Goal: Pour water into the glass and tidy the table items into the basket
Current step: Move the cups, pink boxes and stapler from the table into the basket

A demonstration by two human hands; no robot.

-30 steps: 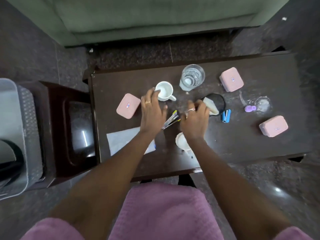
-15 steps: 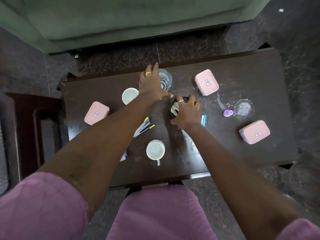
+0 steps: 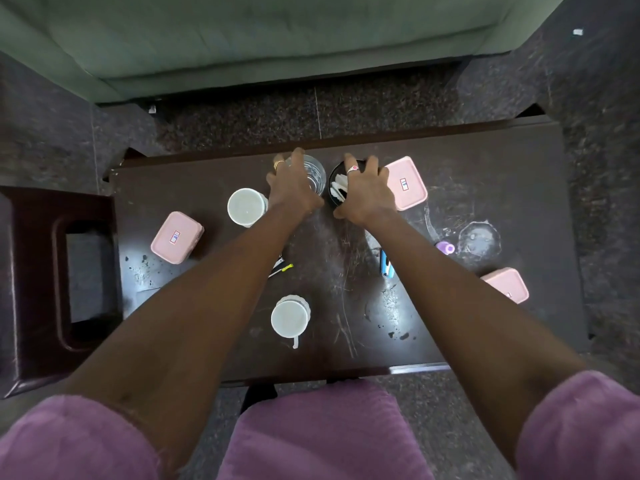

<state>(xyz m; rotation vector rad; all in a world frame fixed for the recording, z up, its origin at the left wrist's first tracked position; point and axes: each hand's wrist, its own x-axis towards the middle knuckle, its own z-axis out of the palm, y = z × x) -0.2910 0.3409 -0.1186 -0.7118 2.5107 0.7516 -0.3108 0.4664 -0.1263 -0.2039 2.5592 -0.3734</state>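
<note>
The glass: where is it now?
Head view: the glass stands by the far edge of the table, held by the left hand, between a white cup and the black bowl.

Green sofa [image 3: 242, 39] across the top, dark speckled floor [image 3: 381, 105] in front of it. Dark wooden stool [image 3: 31, 271] at far left, maybe a side table, edge cut off. Small white scrap [image 3: 577, 31] on floor top right; second scrap [image 3: 151, 109] by sofa corner

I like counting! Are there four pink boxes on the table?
No, the table holds just three pink boxes: left, middle and right.
</note>
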